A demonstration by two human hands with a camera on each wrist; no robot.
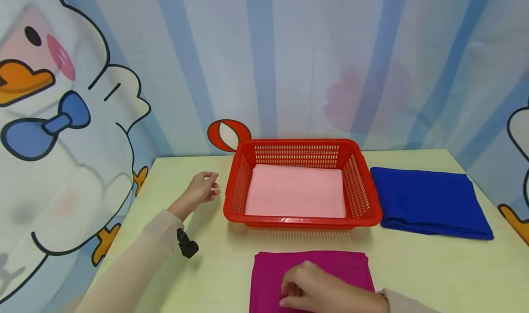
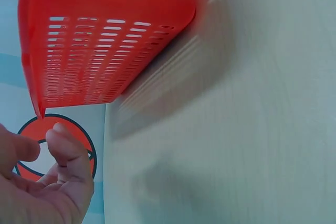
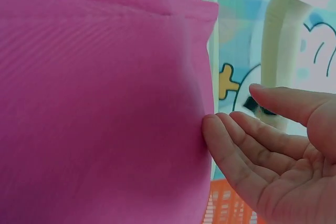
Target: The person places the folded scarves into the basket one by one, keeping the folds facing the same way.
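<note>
My left hand [image 1: 200, 189] hovers just left of the red plastic basket [image 1: 299, 222], fingers loosely curled around nothing. In the left wrist view, its thumb and fingertips hang apart close to the basket's corner. A folded pink cloth [image 1: 295, 191] lies flat inside the basket. Below the basket, a folded magenta cloth [image 1: 264, 276] lies on the table, with my right hand [image 1: 326, 290] over its middle. The right wrist view shows the right fingertips touching the magenta cloth's surface, while the thumb stands apart from the fingers.
A folded blue cloth [image 1: 430, 203] lies to the right of the basket, near the table's right edge. Behind the pale yellow table [image 1: 206, 271] hangs a printed backdrop [image 1: 314, 65] with a cartoon duck. A black strap-mounted device [image 1: 187, 244] sits on the left wrist.
</note>
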